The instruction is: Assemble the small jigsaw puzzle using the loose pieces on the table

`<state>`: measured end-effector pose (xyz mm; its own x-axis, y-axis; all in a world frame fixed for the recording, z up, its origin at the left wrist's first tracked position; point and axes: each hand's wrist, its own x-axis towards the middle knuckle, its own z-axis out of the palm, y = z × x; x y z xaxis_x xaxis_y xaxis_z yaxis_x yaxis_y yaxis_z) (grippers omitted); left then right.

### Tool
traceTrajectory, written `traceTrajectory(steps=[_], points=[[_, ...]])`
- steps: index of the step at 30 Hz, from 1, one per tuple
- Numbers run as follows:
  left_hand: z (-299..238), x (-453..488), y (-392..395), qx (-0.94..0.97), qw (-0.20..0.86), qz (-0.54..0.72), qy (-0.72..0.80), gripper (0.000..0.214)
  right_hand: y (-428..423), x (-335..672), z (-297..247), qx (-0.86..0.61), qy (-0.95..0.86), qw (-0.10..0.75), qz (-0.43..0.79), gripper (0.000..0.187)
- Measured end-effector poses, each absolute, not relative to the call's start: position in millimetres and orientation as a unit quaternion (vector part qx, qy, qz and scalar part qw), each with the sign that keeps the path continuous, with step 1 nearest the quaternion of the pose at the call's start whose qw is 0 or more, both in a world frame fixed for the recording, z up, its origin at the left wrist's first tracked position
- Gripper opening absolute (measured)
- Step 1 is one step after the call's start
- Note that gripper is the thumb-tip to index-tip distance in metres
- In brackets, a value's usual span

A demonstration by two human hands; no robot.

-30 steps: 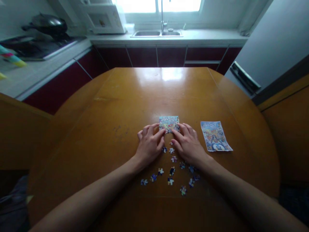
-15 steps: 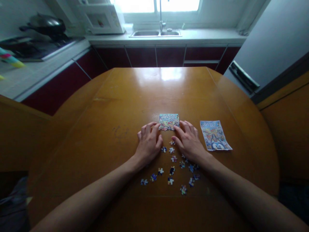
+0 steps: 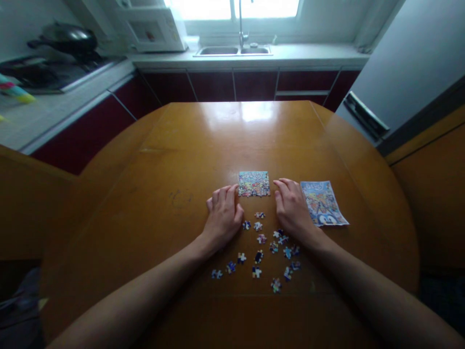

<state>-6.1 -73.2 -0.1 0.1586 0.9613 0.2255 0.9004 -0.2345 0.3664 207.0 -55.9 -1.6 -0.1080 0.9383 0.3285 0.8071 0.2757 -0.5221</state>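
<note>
A partly joined jigsaw puzzle [image 3: 254, 183] lies flat on the wooden table, its near edge uneven with tabs. My left hand [image 3: 223, 213] rests at its left side, fingers loosely spread, the index fingertip by the puzzle's edge. On the other side my right hand [image 3: 290, 203] lies on the table, a small gap between its fingertips and the puzzle. Neither hand holds anything. Between my forearms several loose puzzle pieces [image 3: 259, 256] are scattered toward me. To the right, a printed picture sheet [image 3: 323, 203] lies partly behind my right hand.
The round-ended wooden table [image 3: 152, 165] fills most of the view. Past it stand a counter with a double sink [image 3: 238, 50], a white microwave-like box [image 3: 154, 29] and a stove with a black pan [image 3: 69, 39]. A grey fridge [image 3: 407, 68] is at the right.
My right hand has moved right, off the puzzle's edge, toward the picture sheet, uncovering some loose pieces. My left hand has barely shifted. The puzzle stays in place.
</note>
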Motion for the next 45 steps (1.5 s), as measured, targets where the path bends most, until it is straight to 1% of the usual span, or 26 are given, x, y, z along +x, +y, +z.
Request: traceTrajectory(steps=[6, 13, 25, 35, 40, 45], points=[[0.6, -6.6, -71.8, 0.762, 0.076, 0.195, 0.613, 0.049, -53.6, 209.1, -10.3, -0.597, -0.742, 0.289, 0.101, 0.038], [2.1, -7.3, -70.4, 0.766, 0.087, 0.193, 0.606, 0.049, -56.3, 204.9, -2.0, -0.607, -0.746, 0.261, 0.086, 0.034], [0.7, -8.5, -68.0, 0.770, 0.068, 0.179, 0.608, 0.043, -57.4, 204.4, -0.2, -0.611, -0.744, 0.258, 0.083, 0.036], [0.2, -9.4, -66.0, 0.771, 0.062, 0.168, 0.612, 0.042, -55.0, 204.8, -1.1, -0.614, -0.742, 0.256, 0.082, 0.040], [-0.5, -10.7, -65.8, 0.769, 0.067, 0.159, 0.615, 0.043, -52.5, 206.4, -0.7, -0.613, -0.739, 0.263, 0.090, 0.037], [-1.8, -12.4, -65.0, 0.771, 0.063, 0.160, 0.613, 0.043, -51.4, 210.2, 2.4, -0.606, -0.742, 0.264, 0.106, 0.039]])
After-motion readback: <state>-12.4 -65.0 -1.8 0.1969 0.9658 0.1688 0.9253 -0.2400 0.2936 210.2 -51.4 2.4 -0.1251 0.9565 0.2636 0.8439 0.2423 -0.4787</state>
